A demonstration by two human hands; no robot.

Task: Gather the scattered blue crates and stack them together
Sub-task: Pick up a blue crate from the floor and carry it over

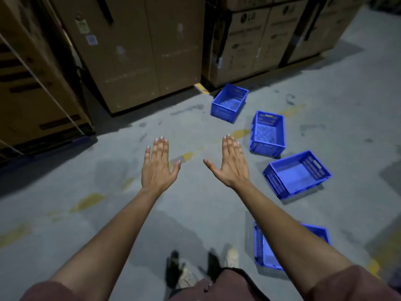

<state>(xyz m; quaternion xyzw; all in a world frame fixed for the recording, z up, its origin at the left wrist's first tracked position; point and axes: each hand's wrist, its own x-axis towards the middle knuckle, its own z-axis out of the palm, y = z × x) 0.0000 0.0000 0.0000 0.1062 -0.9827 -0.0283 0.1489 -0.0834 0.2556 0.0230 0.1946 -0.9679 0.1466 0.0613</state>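
1. Basically nothing is stacked yet: four blue crates sit apart on the floor (65, 174), all to the right of the right fingers, each on its own. My read: task at the very start, all gathering and stacking left to do.
2. Boxes (130, 51), big cardboard ones, stand past both sets of fingertips along the far side; more at far left, cut off by the frame edge.
3. Near crate (267, 257), below and right of the right hand, mostly hidden by the right forearm; its far rim is hard to make out.
4. Third crate (297, 173), just right of the right hand, open side up, tilted relative to the others.
5. Second crate (268, 133), level with the right fingertips, just beside them to the right.
6. Far crate (230, 103), beyond the right fingertips, close to the boxes.
7. Left hand (158, 168) and right hand (232, 166): both flat, palms down, fingers extended and together, thumbs splayed toward each other, holding nothing, touching no crate.
8. Feet (204, 266), low centre, blurred; shoes hard to tell. Whether any crate has contents: appear empty, near one unclear.
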